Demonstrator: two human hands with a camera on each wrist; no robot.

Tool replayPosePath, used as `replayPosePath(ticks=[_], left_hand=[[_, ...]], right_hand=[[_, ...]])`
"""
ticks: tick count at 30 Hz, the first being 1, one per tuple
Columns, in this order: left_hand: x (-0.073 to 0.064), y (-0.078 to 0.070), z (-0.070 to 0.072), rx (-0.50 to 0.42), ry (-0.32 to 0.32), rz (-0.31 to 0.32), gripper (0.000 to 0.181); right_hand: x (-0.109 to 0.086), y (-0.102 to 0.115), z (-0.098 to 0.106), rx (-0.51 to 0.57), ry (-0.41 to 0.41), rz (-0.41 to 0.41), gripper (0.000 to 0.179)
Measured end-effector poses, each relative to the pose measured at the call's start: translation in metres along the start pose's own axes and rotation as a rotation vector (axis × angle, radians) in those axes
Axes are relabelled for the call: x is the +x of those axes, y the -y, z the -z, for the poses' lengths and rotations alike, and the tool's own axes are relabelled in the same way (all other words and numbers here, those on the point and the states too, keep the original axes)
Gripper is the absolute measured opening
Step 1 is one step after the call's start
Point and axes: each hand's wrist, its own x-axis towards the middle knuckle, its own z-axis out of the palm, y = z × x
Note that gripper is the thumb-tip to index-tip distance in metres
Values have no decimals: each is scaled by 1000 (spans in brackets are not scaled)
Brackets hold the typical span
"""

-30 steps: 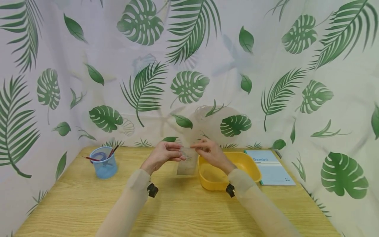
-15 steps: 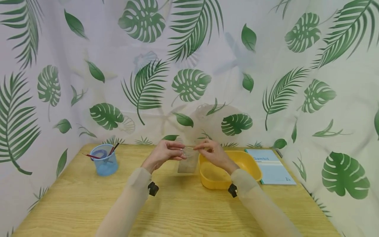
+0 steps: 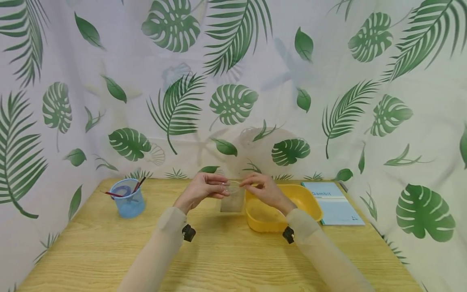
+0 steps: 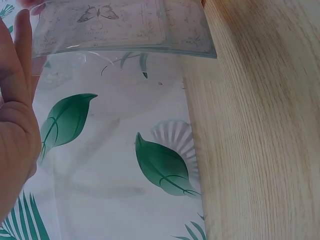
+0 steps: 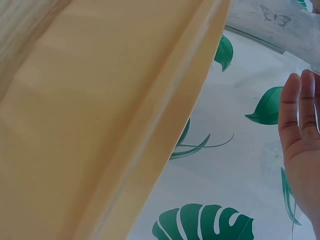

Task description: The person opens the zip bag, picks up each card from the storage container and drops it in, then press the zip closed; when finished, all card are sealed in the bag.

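Observation:
Between the two hands hangs a clear plastic bag holding pale printed paper. In the left wrist view the printed paper has a butterfly drawing and lies flat inside the plastic. My left hand pinches the left side of the bag's top edge. At the right side of that edge my right hand pinches the rim with thumb and forefinger, and the mouth gapes slightly. The right wrist view shows some straight fingers of the right hand below the bag; the pinching fingertips are outside that view.
A yellow plastic basin stands beneath the right forearm. Behind it to the right lies a light blue notebook. A blue mesh pen cup with pencils and a roll of tape stands at the left. Leaf-printed cloth hangs behind the wooden table.
The bag's top edge has parted into a wider loop between the hands. My right hand has shifted slightly to the right; my left hand has stayed about where it was.

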Motion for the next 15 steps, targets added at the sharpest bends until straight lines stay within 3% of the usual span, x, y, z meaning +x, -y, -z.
replayPosePath(ticks=[4,9,15], left_hand=[[0,-1,0,2,-10,0,38],[-1,-2,1,-4,-20,13,37],[-3,-3,2,2,-5,27,39]], right_hand=[[0,1,2,7,-16,5,18],[-3,-2,6,116,-56,2,19],[-12,-20,19,199,-44,-127,24]])
